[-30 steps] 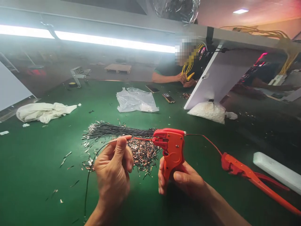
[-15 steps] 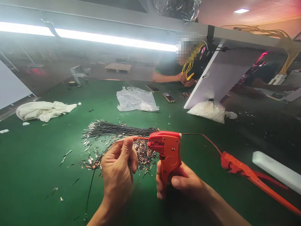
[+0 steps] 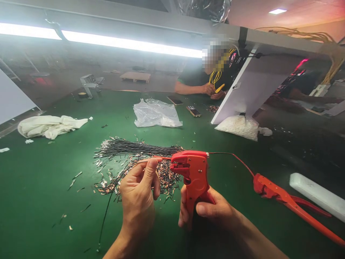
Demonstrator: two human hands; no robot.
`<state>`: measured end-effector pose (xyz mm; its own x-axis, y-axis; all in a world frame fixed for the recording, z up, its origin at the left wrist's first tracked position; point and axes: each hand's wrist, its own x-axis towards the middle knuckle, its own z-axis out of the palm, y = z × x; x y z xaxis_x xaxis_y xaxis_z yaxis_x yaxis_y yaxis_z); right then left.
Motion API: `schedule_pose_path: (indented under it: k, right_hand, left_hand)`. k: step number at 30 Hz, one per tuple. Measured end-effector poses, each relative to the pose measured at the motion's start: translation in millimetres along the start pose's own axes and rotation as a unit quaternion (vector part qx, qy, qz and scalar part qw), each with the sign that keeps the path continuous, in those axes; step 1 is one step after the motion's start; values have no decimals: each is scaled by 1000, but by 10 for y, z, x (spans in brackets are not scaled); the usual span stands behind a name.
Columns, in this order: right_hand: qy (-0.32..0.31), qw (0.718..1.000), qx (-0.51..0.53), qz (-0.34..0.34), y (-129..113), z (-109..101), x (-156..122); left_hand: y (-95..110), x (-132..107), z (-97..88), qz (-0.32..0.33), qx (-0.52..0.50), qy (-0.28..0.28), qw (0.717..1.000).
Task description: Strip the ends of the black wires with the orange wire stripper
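My left hand (image 3: 140, 190) is closed in a pinch on a thin black wire (image 3: 166, 163), whose end reaches the jaws of a red wire stripper (image 3: 198, 176). The wire's other part seems to curve behind the hand and trail down the table at lower left. Wrapped round the stripper's handles is my right hand (image 3: 219, 208), holding the tool upright. Behind both hands lies a bundle of black wires (image 3: 134, 146) with bare or crimped ends at the left. Many small copper and black offcuts (image 3: 168, 178) are heaped below the bundle.
A second red wire stripper (image 3: 285, 198) lies at right, beside a white bar (image 3: 315, 190). Further back are a clear plastic bag (image 3: 157, 113), two phones, a white-filled bag (image 3: 238, 126) and a white cloth (image 3: 51, 126). Across the table, a co-worker's hands (image 3: 212, 90) hold yellow cable.
My left hand has moved slightly right, bringing the wire closer to the stripper's jaws. The stripper and my right hand have barely shifted.
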<state>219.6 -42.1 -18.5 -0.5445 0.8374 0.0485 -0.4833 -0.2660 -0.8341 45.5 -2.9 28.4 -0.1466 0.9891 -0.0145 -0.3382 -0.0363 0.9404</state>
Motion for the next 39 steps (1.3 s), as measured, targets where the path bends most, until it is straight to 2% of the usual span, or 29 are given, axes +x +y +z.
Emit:
schedule_pose_path:
  k: [12, 20, 28, 33, 39]
  right_hand:
    - [9, 1000, 18, 18, 22, -1, -28]
    - [66, 997, 13, 38, 21, 14, -29]
    - [105, 994, -37, 23, 48, -5, -32]
    - [76, 996, -48, 18, 86, -43, -24]
    - [59, 997, 30, 51, 33, 24, -34]
  left_hand:
    - [-21, 3, 11, -14, 13, 15, 1000]
    - [-40, 13, 21, -28, 30, 2, 999]
    - [-15, 23, -8, -43, 50, -21, 998]
    - [-9, 68, -47, -58, 50, -28, 997]
    - [29, 72, -52, -1, 128, -59, 990]
